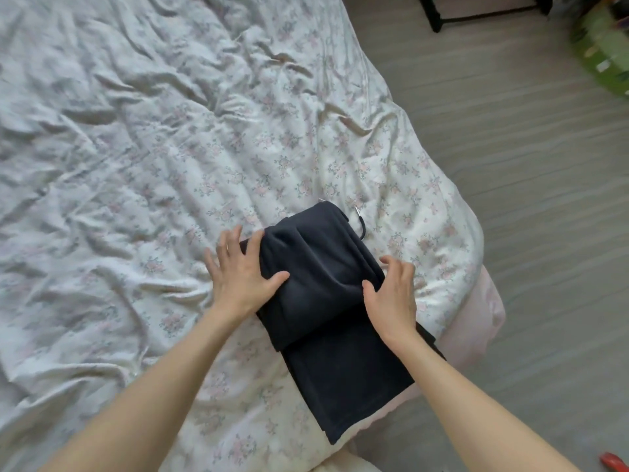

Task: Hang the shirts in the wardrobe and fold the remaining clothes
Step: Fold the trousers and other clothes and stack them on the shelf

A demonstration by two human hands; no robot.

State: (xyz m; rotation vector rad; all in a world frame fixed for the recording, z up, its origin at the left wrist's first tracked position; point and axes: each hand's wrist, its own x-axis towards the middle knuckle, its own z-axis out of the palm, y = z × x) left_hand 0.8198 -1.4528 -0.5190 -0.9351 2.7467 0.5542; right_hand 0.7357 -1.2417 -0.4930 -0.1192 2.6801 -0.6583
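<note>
A dark navy garment (326, 301), partly folded over itself, lies near the right corner of the bed, with a drawstring end (360, 223) poking out at its far side. My left hand (241, 270) rests on the fold's left edge with the fingers spread and the thumb pressing the cloth. My right hand (391, 294) rests on the fold's right edge, its fingers loosely bent over the side and its thumb on top. The lower layer of the garment reaches toward me, down to the bed's edge.
The bed carries a rumpled white floral sheet (153, 148). Grey wood floor (527, 165) lies to the right. A black stand leg (435, 22) and a green bag (606, 52) sit at the far right, and a red object (612, 463) is at the bottom right.
</note>
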